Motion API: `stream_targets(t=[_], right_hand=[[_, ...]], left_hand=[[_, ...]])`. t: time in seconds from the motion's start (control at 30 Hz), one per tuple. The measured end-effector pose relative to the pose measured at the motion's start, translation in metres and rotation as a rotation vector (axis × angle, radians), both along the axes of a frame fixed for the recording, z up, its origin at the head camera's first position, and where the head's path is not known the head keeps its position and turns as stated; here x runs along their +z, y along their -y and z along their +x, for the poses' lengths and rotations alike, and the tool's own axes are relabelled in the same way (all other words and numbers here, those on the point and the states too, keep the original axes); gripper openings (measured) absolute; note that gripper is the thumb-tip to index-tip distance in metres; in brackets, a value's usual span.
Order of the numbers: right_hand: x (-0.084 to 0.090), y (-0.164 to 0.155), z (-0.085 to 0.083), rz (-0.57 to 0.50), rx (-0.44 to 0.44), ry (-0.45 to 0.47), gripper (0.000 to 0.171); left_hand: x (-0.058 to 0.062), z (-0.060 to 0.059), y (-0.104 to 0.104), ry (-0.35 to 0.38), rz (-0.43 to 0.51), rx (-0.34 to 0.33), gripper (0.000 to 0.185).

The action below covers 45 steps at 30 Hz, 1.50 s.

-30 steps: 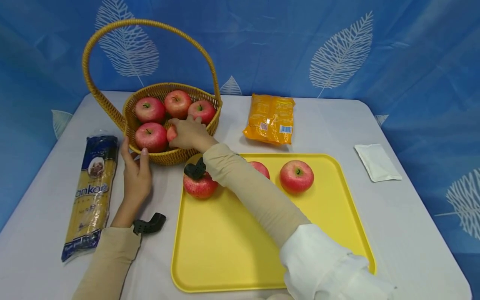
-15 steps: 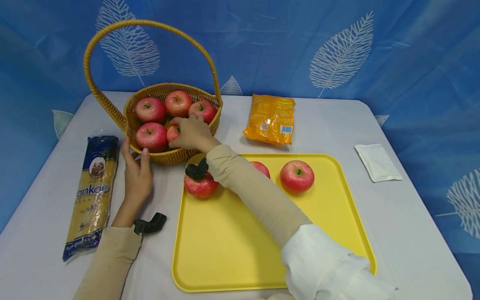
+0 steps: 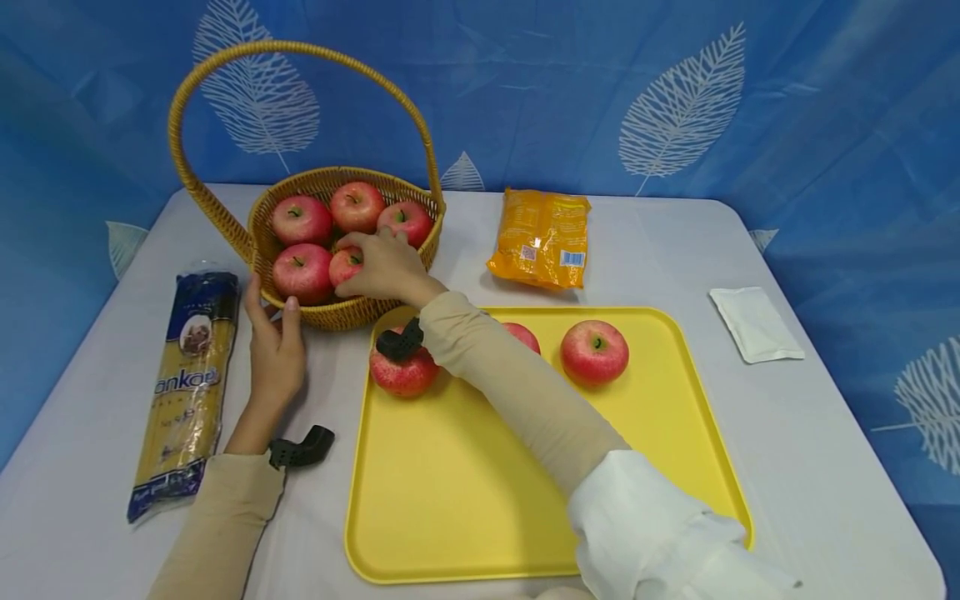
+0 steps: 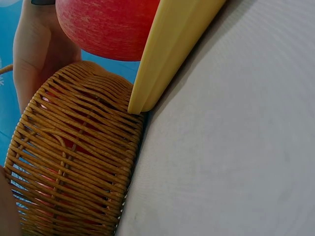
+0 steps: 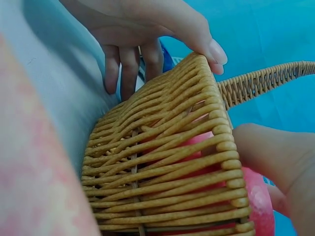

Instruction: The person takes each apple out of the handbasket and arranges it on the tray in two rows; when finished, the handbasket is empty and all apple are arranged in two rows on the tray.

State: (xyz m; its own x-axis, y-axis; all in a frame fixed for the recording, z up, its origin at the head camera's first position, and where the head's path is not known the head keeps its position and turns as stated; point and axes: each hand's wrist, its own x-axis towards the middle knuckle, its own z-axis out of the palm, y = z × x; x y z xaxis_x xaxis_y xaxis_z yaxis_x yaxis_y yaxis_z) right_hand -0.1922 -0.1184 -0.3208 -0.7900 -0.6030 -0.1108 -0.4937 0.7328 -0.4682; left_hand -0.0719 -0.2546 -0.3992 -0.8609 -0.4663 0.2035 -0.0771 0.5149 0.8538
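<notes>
A wicker basket (image 3: 345, 315) with a tall arched handle holds several red apples, one of them the front left apple (image 3: 302, 273). My right hand (image 3: 386, 265) reaches over the front rim and grips an apple (image 3: 346, 265) lying beside it; the fingers partly cover this apple. At the basket's left end my left hand (image 3: 276, 358) holds the rim. Its thumb and a fingertip meet the rim in the right wrist view, while the other fingers (image 5: 129, 69) extend down outside the weave. The left wrist view shows the basket's side (image 4: 74, 157) close up.
On the yellow tray (image 3: 450, 533), right of the basket, lie a left apple (image 3: 405, 375), a partly hidden middle apple (image 3: 522, 336) and a right apple (image 3: 594, 353). Around it are a pasta packet (image 3: 183, 392), an orange packet (image 3: 540, 237) and a white sachet (image 3: 756, 325).
My right hand has shifted slightly, and more of the apple beneath its fingers shows, close to the front left apple. The left hand stays at the basket rim.
</notes>
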Motion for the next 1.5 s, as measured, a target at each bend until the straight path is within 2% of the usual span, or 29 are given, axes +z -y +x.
stream_targets(t=[0.2,0.6,0.97,1.2,1.5], right_hand=[[0.003,-0.004,-0.003,-0.083,0.038,0.039,0.062],[0.006,-0.009,-0.007,-0.205,0.052,0.105,0.068],[0.011,-0.015,-0.005,-0.326,0.012,0.140,0.067],[0.013,-0.023,-0.001,-0.401,-0.022,0.174,0.070],[0.024,-0.046,-0.001,-0.466,-0.026,0.147,0.065]], left_hand=[[0.000,-0.002,0.000,-0.020,-0.008,-0.003,0.058],[0.000,-0.001,0.001,0.007,-0.007,0.001,0.059],[0.000,-0.002,0.001,-0.005,-0.006,0.000,0.058],[0.000,-0.001,0.002,0.025,0.006,0.009,0.059],[0.003,-0.001,0.001,0.018,0.026,0.007,0.059]])
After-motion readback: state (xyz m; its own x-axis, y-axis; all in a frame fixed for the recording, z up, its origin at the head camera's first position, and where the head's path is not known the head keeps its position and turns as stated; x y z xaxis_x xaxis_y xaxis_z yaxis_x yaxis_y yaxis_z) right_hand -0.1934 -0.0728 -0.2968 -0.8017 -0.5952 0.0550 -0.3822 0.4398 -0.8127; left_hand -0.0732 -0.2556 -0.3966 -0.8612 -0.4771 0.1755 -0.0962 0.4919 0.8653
